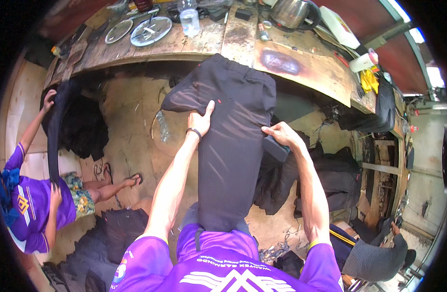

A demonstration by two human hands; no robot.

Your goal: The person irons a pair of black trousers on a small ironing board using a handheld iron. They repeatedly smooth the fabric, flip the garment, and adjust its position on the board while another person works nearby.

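A pair of black trousers (228, 160) stretches in front of me, its waistband end resting on the edge of the wooden table and its lower end near my lap. My left hand (200, 121) grips the left side, thumb on top and fingers hidden behind the cloth. At the right edge, my right hand (282, 134) pinches the fabric between thumb and fingers. A dark, block-like object (276, 149) shows just under that hand; its kind and whether I hold it are unclear. A small red mark (220, 101) sits on the trousers.
Along the worn wooden table (209, 47) stand a metal kettle (290, 14), a plastic bottle (189, 19) and a round tray (151, 31). At left, a person (43, 204) handles black cloth; another (374, 258) bends at lower right. Black garments (106, 238) lie piled on the floor.
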